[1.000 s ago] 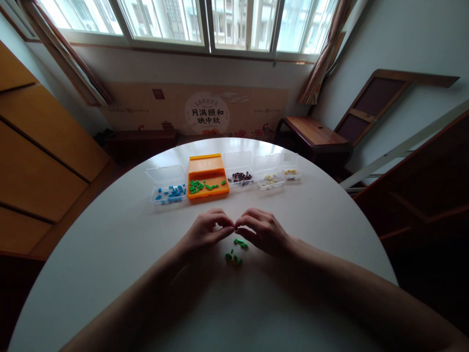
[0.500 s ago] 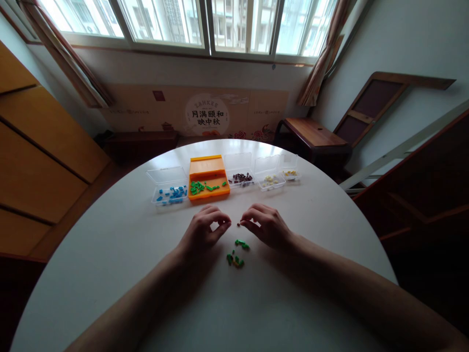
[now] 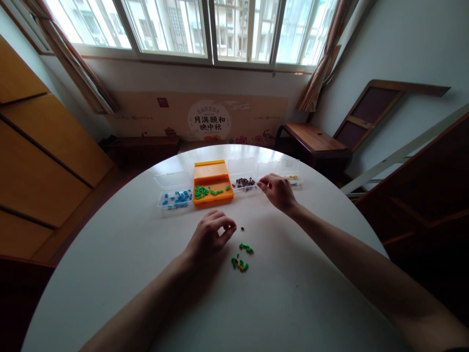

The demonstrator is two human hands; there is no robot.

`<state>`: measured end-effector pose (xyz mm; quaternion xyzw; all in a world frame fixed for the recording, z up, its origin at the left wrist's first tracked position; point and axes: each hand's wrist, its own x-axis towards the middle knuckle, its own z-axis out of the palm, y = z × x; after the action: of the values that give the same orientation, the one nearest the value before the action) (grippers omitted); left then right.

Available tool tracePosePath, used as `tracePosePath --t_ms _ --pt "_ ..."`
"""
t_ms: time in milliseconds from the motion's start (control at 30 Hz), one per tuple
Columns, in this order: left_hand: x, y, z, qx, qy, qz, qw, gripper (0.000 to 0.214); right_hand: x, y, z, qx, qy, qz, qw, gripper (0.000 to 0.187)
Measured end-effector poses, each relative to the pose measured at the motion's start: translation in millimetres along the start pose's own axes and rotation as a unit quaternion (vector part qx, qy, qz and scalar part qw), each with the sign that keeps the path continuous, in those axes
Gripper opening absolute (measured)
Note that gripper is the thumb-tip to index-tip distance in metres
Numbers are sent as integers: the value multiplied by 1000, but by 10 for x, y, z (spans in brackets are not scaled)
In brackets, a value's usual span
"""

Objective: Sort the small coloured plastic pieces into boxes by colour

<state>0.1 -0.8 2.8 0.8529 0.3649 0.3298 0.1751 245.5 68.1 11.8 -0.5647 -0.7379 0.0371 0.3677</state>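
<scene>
My left hand (image 3: 210, 232) rests on the white table, thumb and fingertips pinched together; anything between them is too small to make out. Just right of those fingertips lies a tiny dark brown brick (image 3: 242, 228). Nearer to me are a short row of green bricks (image 3: 246, 248) and a cluster of green and yellow bricks (image 3: 241, 265). My right hand (image 3: 278, 192) is over the boxes at the back, fingers drawn together beside the right end of a clear box (image 3: 240, 188) of dark brown bricks (image 3: 245, 183). It hides most of another clear box (image 3: 268, 168).
At the back of the round table (image 3: 146, 274) stand an open clear box of blue bricks (image 3: 179, 198), an orange box (image 3: 210, 170) with green bricks (image 3: 202, 191), and a small clear box with yellow bricks (image 3: 291, 177). A wooden chair (image 3: 315, 137) is beyond the edge.
My right hand has moved away from the tiny brown brick, forward and right to the clear boxes. The brown brick now lies free on the table. My left hand stays pinched in about the same place.
</scene>
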Motion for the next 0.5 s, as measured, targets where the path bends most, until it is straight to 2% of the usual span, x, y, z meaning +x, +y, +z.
tracePosePath --t_ms 133,233,367,500 --pt "-7 1 -11 7 0 6 1000 15 218 9 131 -46 -8 34 998 17" --pt "-8 3 -11 9 6 -1 1000 17 253 2 179 -39 -5 50 998 18" --pt "-12 -3 20 46 -18 6 999 13 115 -23 141 -9 3 23 1000 17" --pt "-15 20 50 118 -74 40 989 24 -119 -102 59 26 -8 -10 1000 14"
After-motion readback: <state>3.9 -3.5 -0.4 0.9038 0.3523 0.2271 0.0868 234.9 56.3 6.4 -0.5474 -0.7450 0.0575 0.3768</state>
